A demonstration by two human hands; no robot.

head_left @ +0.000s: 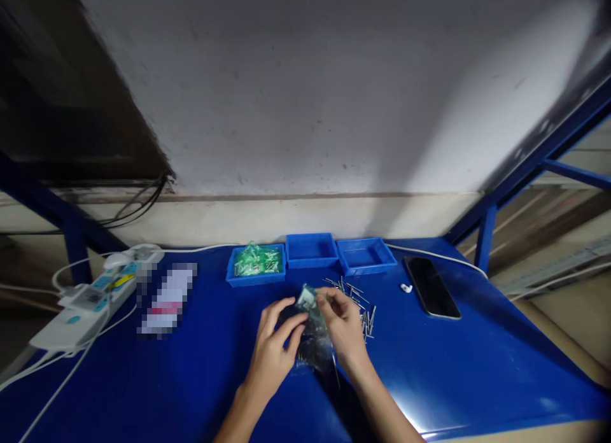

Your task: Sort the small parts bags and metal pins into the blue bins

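A small clear plastic bag (pixel 312 316) with a greenish upper end is between my hands. My right hand (pixel 344 325) pinches it near the top edge with thumb and fingers. On the other side my left hand (pixel 277 344) has its fingers curved and apart, the tips beside or lightly touching the bag. What the bag holds is too blurred to tell. Thin metal rods (pixel 367 322) lie loose on the blue table just beyond and right of my right hand, partly hidden by it.
A blue tray (pixel 255 279) holds green-tinted packets. Two more blue trays (pixel 312 263) stand beside it along the wall. A phone (pixel 432 287) and a white earbud (pixel 405 288) lie right. Left are a power strip (pixel 95 300) with cables and a pixelated item (pixel 169 296).
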